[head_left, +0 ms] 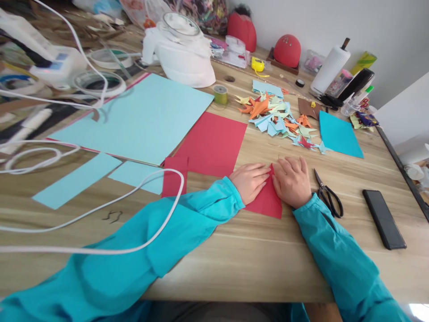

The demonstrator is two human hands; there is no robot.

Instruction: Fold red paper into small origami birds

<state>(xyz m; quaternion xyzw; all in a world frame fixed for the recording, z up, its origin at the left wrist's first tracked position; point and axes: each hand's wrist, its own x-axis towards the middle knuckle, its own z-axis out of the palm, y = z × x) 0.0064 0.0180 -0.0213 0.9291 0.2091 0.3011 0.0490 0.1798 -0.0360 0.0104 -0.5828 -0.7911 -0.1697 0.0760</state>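
Left of the scissors (330,199), my left hand (248,182) and right hand (293,182) lie on a piece of red paper (266,205) on the table (234,255), fingertips close together; whether either pinches it, I cannot tell; right of the scissors lies a phone (384,219); beyond them, a heap of folded paper shapes (275,127).

Just one cam here, worn on the head, pointing forward and down at the tabletop (254,264) from pretty close up, wide enough to get the lap (221,313) and back wall (321,18).
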